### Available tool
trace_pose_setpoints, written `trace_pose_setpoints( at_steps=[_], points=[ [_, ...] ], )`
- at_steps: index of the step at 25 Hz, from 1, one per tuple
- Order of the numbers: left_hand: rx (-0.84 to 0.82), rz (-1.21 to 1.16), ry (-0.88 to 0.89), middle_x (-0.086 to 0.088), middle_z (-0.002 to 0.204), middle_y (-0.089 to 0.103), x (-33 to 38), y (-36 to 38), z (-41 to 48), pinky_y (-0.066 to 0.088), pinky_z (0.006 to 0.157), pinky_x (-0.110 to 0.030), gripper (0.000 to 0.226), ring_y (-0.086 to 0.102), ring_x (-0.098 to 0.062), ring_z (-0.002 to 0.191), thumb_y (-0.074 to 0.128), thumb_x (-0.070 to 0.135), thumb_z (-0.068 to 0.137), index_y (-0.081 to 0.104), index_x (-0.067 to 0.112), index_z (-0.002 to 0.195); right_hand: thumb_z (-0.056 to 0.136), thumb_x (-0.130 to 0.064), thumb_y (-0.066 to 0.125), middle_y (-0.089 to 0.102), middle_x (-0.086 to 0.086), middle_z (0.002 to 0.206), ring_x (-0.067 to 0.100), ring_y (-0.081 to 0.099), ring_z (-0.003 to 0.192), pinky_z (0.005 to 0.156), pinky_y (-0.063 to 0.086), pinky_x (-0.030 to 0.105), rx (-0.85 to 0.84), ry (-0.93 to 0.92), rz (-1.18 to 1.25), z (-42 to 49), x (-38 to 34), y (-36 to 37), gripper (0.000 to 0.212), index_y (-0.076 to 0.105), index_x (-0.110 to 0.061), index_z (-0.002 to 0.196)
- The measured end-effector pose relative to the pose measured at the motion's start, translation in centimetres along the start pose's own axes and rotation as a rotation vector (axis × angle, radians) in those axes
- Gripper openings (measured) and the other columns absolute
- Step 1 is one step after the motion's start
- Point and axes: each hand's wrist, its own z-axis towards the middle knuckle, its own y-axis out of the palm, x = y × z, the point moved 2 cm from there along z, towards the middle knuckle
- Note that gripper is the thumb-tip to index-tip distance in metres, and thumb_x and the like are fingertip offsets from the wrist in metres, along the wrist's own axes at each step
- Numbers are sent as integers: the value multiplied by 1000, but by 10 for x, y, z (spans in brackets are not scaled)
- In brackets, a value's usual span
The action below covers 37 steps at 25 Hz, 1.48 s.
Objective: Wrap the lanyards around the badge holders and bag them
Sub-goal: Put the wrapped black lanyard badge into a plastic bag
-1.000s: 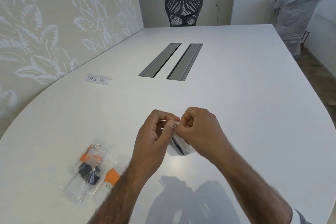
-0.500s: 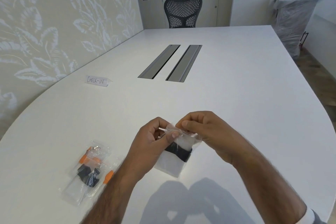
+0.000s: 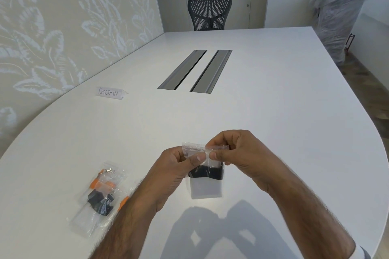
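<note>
A small clear bag [image 3: 206,187] hangs upright just above the white table [image 3: 273,111]. Inside it is a badge holder wrapped in a black lanyard [image 3: 207,173]. My left hand [image 3: 174,172] pinches the bag's top edge near its left end. My right hand [image 3: 237,153] pinches the same edge right beside it, thumbs nearly touching. To the left on the table lie filled clear bags [image 3: 99,197] overlapping each other, showing black and orange lanyards.
A folded paper sign reading CHECK-IN [image 3: 110,92] stands at the left. Two grey cable slots [image 3: 195,71] run down the table's middle. A dark mesh chair [image 3: 209,11] stands at the far end. A plastic-wrapped object [image 3: 339,19] stands at the right wall.
The bag has dropped from behind my hands into full view and now hangs straight. My right hand slid along the top edge back toward the left hand.
</note>
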Motion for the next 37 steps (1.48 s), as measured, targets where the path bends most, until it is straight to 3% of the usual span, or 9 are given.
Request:
trace_pose_setpoints(
  at_steps=[4, 7, 13, 17, 22, 26, 29, 32, 37],
  points=[
    [-4, -5, 36, -12, 105, 78, 2, -1, -3, 53, 90, -36, 23, 73, -23, 99, 77, 23, 87, 74, 11, 107, 88, -19, 76, 72, -4, 78, 6, 58, 73, 73, 46, 27, -67, 46, -23, -2, 1, -3, 7, 78, -13, 86],
    [23, -19, 61, -19, 105, 75, 4, -1, -5, 51, 80, -34, 20, 67, -22, 89, 77, 23, 87, 75, 14, 104, 88, -21, 77, 67, 0, 75, 11, 54, 72, 72, 43, 29, -24, 3, -35, 0, -1, 1, 13, 76, -12, 79],
    [12, -157, 1, -6, 93, 77, 7, -3, -1, 55, 77, -31, 24, 69, -14, 80, 67, 27, 92, 79, 8, 102, 91, -25, 74, 58, 4, 70, 15, 47, 68, 67, 39, 32, 29, -72, -58, 3, 1, 6, 21, 73, -11, 75],
    [-24, -127, -102, -3, 89, 76, 4, -8, 1, 53, 83, -33, 8, 68, -14, 83, 78, 15, 85, 81, 20, 79, 89, -16, 74, 67, -1, 72, 11, 56, 68, 70, 44, 29, 18, -48, -80, 3, 5, 10, 13, 73, -14, 76],
    [-15, 105, -97, 12, 68, 67, 6, -16, 2, 37, 63, -25, 16, 50, -4, 59, 84, 19, 79, 73, 22, 68, 89, -19, 76, 62, -8, 65, 7, 52, 62, 64, 42, 22, 12, -84, -105, 2, 7, 11, 15, 73, -15, 74],
    [-68, -34, -166, -2, 74, 59, 2, -16, -1, 36, 53, -23, 21, 44, -11, 57, 88, 31, 72, 75, 15, 75, 88, -19, 76, 63, -12, 64, 1, 52, 57, 55, 41, 13, 13, -143, -172, 2, 3, 11, 15, 73, -15, 75],
    [-52, -145, -182, -5, 77, 60, -2, -14, 0, 39, 51, -21, 14, 46, -12, 60, 79, 27, 79, 76, 14, 75, 90, -18, 75, 63, -4, 67, 6, 52, 61, 57, 40, 17, -70, -29, -60, 2, 7, 8, 11, 75, -10, 82],
    [-19, -67, -118, -5, 74, 64, -4, -16, 1, 42, 55, -23, 16, 47, -16, 62, 75, 20, 89, 77, 13, 75, 88, -15, 76, 65, 2, 73, 13, 52, 68, 61, 42, 24, -122, 56, 2, 3, 11, 2, 8, 76, -7, 85],
    [-1, 212, -43, 3, 73, 63, -4, -21, 1, 43, 68, -27, 23, 52, -12, 67, 74, 43, 83, 75, 19, 82, 82, -7, 79, 62, 6, 75, 18, 47, 70, 59, 37, 27, -29, 54, 106, 3, 14, 7, 10, 70, -3, 80]
  ],
)
